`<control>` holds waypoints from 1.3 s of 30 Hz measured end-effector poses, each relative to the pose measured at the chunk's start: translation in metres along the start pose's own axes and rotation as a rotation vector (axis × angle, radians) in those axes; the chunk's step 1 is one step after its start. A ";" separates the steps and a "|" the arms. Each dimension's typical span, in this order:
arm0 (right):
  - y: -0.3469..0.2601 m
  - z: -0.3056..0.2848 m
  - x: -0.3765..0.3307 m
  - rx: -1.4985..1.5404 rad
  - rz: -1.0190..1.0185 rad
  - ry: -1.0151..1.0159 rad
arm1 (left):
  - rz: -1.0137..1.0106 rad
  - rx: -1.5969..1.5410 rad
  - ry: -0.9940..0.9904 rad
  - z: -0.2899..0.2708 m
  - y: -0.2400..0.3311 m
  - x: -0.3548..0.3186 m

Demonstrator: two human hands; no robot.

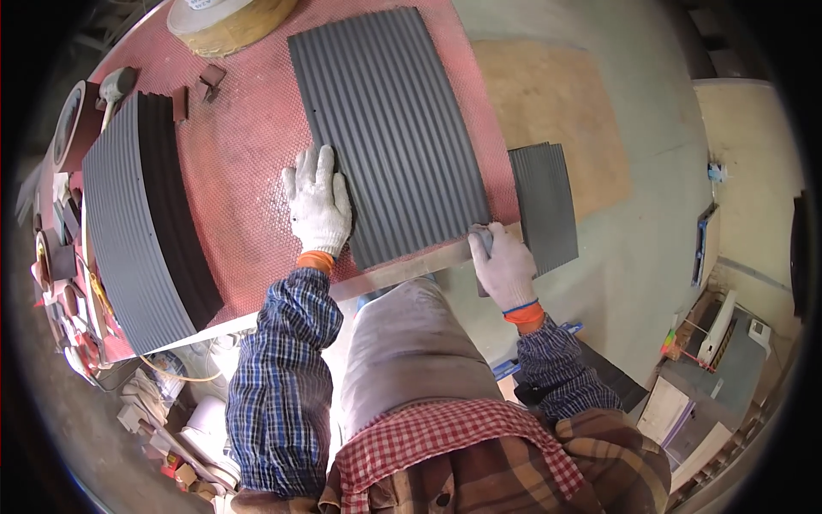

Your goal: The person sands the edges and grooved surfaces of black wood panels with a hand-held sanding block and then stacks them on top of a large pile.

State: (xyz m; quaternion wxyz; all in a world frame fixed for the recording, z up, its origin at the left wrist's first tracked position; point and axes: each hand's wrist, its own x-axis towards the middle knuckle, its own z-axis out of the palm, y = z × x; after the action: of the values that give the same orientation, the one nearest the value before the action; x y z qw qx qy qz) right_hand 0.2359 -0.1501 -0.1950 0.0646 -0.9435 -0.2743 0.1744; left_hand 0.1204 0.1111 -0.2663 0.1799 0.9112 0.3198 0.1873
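Note:
A large grey ribbed sheet [390, 128] lies flat on the red perforated table [248, 154]. My left hand [318, 206], in a white glove, presses flat on the sheet's near left corner, fingers spread. My right hand [503, 264], also gloved, grips the sheet's near right corner at the table's front edge. A narrower grey ribbed strip [546, 206] lies just right of that hand, hanging past the table's corner.
A stack of grey and black ribbed sheets [141, 223] lies on the table's left side. A big roll of tape [227, 21] sits at the far edge. Small tools and clutter line the left rim. Grey floor with a plywood board [548, 111] lies to the right.

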 end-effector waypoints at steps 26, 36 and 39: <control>-0.177 -0.058 0.406 -0.108 -0.192 0.152 | -0.082 -0.119 -0.134 -0.011 -0.004 0.014; -0.057 -0.009 0.173 0.001 -0.188 0.119 | 0.012 -0.002 0.003 -0.001 -0.005 0.003; -0.025 0.000 0.083 0.005 -0.091 0.058 | 0.024 0.020 0.019 -0.002 -0.004 0.003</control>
State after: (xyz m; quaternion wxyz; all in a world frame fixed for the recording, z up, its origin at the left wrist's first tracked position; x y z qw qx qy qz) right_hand 0.2889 -0.0847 -0.2141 0.0830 -0.9345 -0.3145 0.1445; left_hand 0.1195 0.1159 -0.2658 0.1657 0.9148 0.3126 0.1951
